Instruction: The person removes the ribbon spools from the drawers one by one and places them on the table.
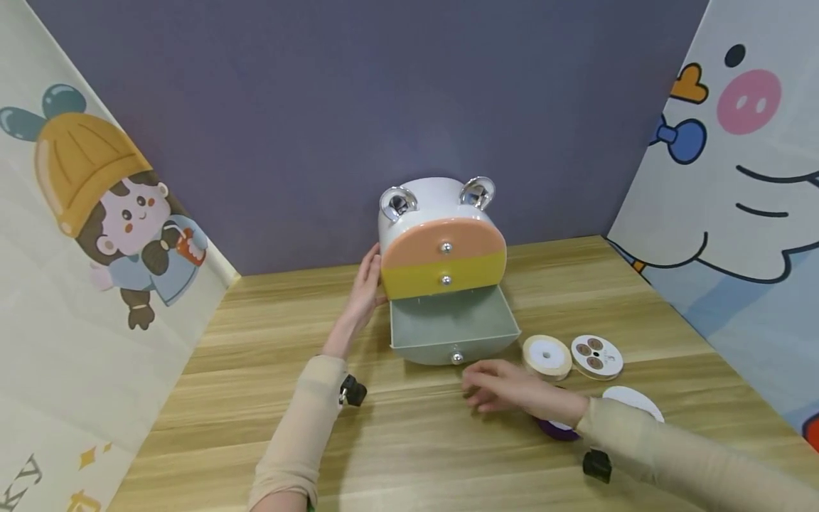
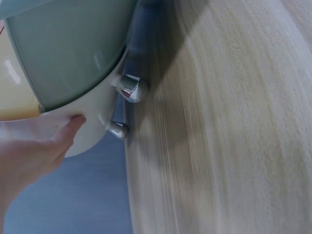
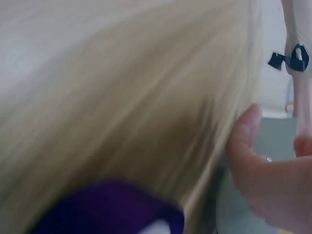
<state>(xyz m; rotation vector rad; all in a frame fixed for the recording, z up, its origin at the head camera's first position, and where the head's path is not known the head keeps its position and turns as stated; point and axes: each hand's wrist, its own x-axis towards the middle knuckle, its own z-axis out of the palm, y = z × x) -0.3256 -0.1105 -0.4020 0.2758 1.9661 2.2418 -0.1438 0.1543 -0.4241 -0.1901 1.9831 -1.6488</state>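
A small rounded drawer box (image 1: pixel 441 203) with a white shell and silver ears stands at the back of the table. Its orange top drawer and yellow middle drawer are in, while the grey-green bottom drawer (image 1: pixel 454 320) is pulled out, with nothing seen inside. My left hand (image 1: pixel 365 286) rests against the box's left side, fingers extended; a fingertip (image 2: pixel 75 121) touches the white shell in the left wrist view. Just in front of the drawer's silver knob (image 1: pixel 457 358), my right hand (image 1: pixel 505 387) hovers with loosely bent fingers, holding nothing.
Right of the drawer lie a cream ribbon spool (image 1: pixel 547 355) and a white-faced spool (image 1: pixel 596 357). A purple spool (image 1: pixel 558 429) and another white disc (image 1: pixel 633 402) are partly hidden by the right forearm. A dark wall rises behind, and printed panels flank the wooden table (image 1: pixel 397 455).
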